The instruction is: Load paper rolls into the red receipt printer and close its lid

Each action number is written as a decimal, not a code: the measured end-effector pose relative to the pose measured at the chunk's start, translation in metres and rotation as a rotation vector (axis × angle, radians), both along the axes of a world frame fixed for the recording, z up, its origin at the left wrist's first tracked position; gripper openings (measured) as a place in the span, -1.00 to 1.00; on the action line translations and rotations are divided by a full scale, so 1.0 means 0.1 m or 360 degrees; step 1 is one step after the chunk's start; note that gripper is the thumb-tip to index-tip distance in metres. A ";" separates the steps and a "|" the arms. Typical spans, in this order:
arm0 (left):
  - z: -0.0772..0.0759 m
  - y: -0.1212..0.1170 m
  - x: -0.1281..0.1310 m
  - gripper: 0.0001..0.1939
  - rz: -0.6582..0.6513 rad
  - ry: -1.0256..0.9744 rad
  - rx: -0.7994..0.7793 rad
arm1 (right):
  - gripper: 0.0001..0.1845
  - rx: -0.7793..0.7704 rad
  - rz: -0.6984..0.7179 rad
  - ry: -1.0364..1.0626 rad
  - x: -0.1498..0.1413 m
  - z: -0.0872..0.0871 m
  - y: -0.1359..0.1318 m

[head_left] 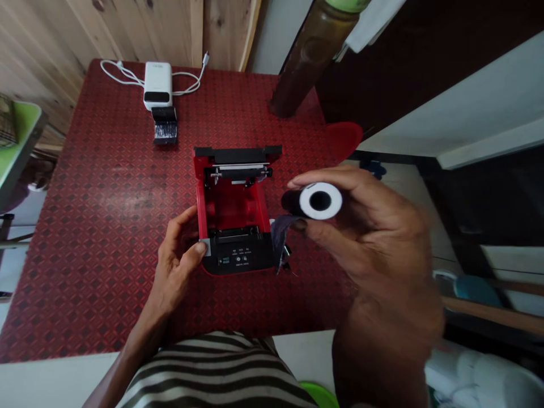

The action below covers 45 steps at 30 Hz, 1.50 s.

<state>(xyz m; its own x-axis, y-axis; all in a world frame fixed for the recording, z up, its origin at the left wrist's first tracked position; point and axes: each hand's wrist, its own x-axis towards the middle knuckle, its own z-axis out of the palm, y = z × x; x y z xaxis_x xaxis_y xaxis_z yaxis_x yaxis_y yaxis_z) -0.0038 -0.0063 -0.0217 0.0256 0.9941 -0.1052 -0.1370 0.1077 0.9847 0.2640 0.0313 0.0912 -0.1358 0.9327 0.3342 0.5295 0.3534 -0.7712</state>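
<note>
A red and black receipt printer (pixel 244 249) sits on the table with its lid (pixel 238 156) raised, and its red paper bay shows bare. My left hand (pixel 176 258) grips the printer's left side, the thumb on a grey patch at the front corner and the fingers along the outer wall. To the right, raised above the table, my right hand (pixel 365 226) pinches a paper roll (pixel 334 201) between thumb and fingers. The roll's white ring-shaped end and dark hole face me. A dark, cloth-like strip (pixel 279 238) hangs below the roll, beside the printer's right front corner.
At the back left of the red patterned table (pixel 106 226) lie a white power bank (pixel 158 85) with a white cable and a small dark item (pixel 165 126) before it. A tall brown bottle (pixel 312 56) stands at the back right, near a red rounded object (pixel 345 141).
</note>
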 end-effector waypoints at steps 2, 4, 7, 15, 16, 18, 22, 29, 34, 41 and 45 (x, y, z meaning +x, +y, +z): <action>0.01 0.00 0.00 -0.39 -0.0004 -0.0004 0.0010 | -0.60 0.0008 0.0086 -0.0171 -0.01 0.01 0.01; 0.02 0.00 0.00 -0.39 -0.0011 -0.0002 0.0013 | -0.57 0.0019 0.0149 -0.0320 -0.07 -0.03 0.02; 0.03 0.00 0.01 -0.39 -0.0015 0.0026 0.0011 | -0.63 0.0047 0.0186 -0.0474 -0.23 -0.13 0.04; 0.06 0.03 0.00 -0.40 -0.0021 0.0084 0.0069 | -0.71 -0.0092 0.0354 -0.1054 -0.61 -0.27 0.20; 0.06 0.03 0.00 -0.39 -0.0023 0.0084 0.0071 | -0.70 -0.0122 0.0365 -0.1099 -0.64 -0.26 0.22; 0.06 0.03 0.00 -0.39 -0.0021 0.0085 0.0070 | -0.70 -0.0160 0.0383 -0.1176 -0.69 -0.24 0.27; 0.05 0.02 0.01 -0.38 -0.0013 0.0079 0.0031 | -0.69 -0.0267 0.0397 -0.1332 -0.81 -0.27 0.40; 0.08 0.02 0.00 -0.36 -0.0018 0.0099 0.0011 | -0.61 -0.0425 0.0424 -0.1442 -0.88 -0.36 0.55; 0.09 0.02 0.00 -0.37 -0.0030 0.0099 0.0033 | -0.58 -0.0405 0.0427 -0.1247 -0.80 -0.33 0.48; 0.06 0.02 0.00 -0.39 -0.0006 0.0104 0.0050 | -0.79 -0.0158 0.0515 -0.0683 -0.56 -0.28 0.19; 0.05 0.02 0.00 -0.41 0.0023 0.0136 0.0080 | -0.81 -0.0109 0.0525 -0.0636 -0.52 -0.37 0.11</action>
